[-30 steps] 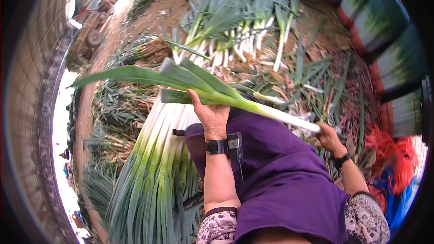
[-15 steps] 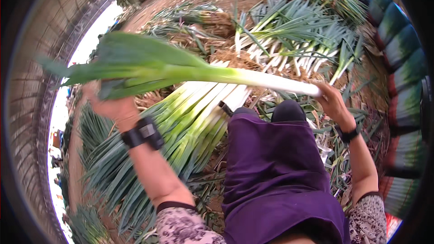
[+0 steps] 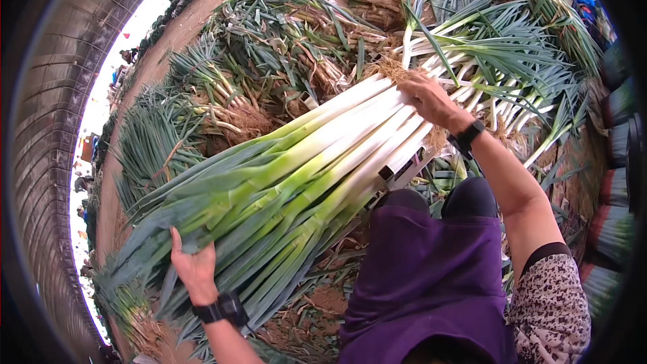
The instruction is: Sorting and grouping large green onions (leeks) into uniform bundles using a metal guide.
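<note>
A pile of long leeks (image 3: 317, 155) lies slanting in front of me, white root ends at the upper right and green leaves at the lower left. My right hand (image 3: 428, 98) is closed over the white end of a leek on top of the pile, beside its roots; its fingertips are partly hidden. My left hand (image 3: 194, 266) lies at the green leaves, palm up and thumb stretched out, the fingers partly under the leaves. A black band circles each wrist. Beneath the white stalks, close to my knees, a pale metal edge (image 3: 408, 172) with a dark end shows.
More leeks (image 3: 485, 54) are spread at the far right, with leafy bundles (image 3: 236, 101) behind and to the left. Stacked bundles (image 3: 610, 229) line the right side. Loose leaf scraps (image 3: 323, 303) litter the ground. A curved ribbed wall (image 3: 54, 128) rises at far left.
The leek that both hands held up across the view now lies on the pile. My right hand has gone left and up with its white end; my left hand has dropped lower. The view has shifted.
</note>
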### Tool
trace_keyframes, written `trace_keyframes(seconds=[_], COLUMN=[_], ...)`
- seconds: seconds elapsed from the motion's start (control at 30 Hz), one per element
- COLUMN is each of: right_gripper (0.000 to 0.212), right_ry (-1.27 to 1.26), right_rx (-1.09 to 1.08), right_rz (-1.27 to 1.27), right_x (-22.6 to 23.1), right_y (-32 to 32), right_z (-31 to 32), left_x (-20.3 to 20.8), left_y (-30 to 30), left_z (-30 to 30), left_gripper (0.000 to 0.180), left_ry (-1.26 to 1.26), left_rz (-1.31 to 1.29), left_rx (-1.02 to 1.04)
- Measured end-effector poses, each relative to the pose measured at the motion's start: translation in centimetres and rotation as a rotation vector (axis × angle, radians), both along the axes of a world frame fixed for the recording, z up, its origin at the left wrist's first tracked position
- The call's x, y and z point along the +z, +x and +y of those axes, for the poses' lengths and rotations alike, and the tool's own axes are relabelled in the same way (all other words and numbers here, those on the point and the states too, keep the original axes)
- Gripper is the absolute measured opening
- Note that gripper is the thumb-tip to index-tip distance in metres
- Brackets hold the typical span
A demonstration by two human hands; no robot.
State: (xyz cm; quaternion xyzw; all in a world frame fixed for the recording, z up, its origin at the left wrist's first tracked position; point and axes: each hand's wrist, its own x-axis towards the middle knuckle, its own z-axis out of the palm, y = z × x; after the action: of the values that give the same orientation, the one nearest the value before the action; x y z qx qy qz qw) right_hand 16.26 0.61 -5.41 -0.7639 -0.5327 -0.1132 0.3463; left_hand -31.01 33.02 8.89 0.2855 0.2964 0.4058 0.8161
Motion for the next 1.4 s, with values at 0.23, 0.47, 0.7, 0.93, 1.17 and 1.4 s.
trace_keyframes(seconds=[0.23, 0.47, 0.7, 0.93, 1.17, 1.4], right_gripper=[0.036, 0.031, 0.028, 0.033, 0.031, 0.029], right_ry=[-0.080, -0.099, -0.089, -0.102, -0.230, -0.310], right_rx=[0.028, -0.002, 0.053, -0.023, 0.038, 0.093], right_rz=[0.201, 0.212, 0.129, 0.161, 0.327, 0.323], right_x=[-3.3, -2.4, -2.5, -4.1, -5.0, -5.3], right_y=[0.1, 2.4, 5.2, 7.6, 8.3, 8.4], right_z=[-1.6, -0.8, 2.9, 4.8, 6.3, 5.7], left_x=[6.5, 3.9, -0.4, 2.7, -2.6, -1.8], left_y=[-2.0, 10.8, 18.8, 22.9, 21.5, 22.8], left_z=[-5.0, -11.8, -3.9, -2.0, 2.0, 3.4], left_gripper=[0.061, 0.061, 0.060, 0.049, 0.053, 0.064], left_ry=[-0.127, 1.190, 2.157, 2.304, 1.648, 1.662], left_rz=[0.514, 1.020, 1.391, 1.378, 1.337, 1.362], left_rx=[-0.243, -0.296, -0.769, -0.666, -0.861, -1.176])
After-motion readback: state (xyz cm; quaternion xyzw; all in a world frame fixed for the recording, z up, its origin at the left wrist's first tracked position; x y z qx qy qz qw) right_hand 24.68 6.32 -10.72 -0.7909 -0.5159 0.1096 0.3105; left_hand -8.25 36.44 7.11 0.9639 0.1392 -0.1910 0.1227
